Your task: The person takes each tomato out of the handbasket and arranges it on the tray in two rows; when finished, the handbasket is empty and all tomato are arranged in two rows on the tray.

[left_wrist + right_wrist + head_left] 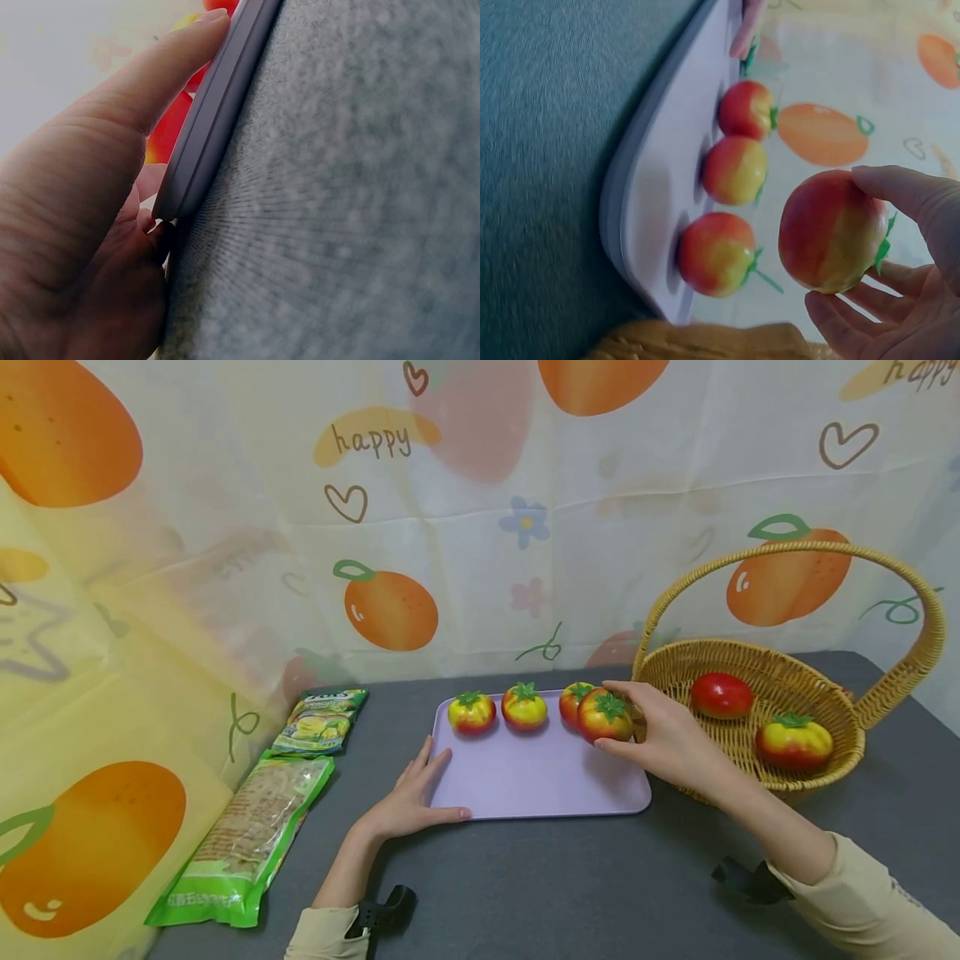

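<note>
My right hand grips a red-and-yellow tomato with a green leafy top, thumb on one side and fingers on the other. In the right wrist view this tomato is held apart from the three on the tray. A lilac tray lies under it, bearing a left tomato, a middle tomato and a right tomato along its back edge; the held one partly hides the last. At the tray's front left corner rests my left hand, its fingers extended and its thumb along the front rim.
To the right of the tray stands a wicker basket with a tall handle, holding a smooth red tomato and a red-and-yellow tomato. On the left lie a green-edged bag and a smaller packet. A printed curtain hangs behind.
</note>
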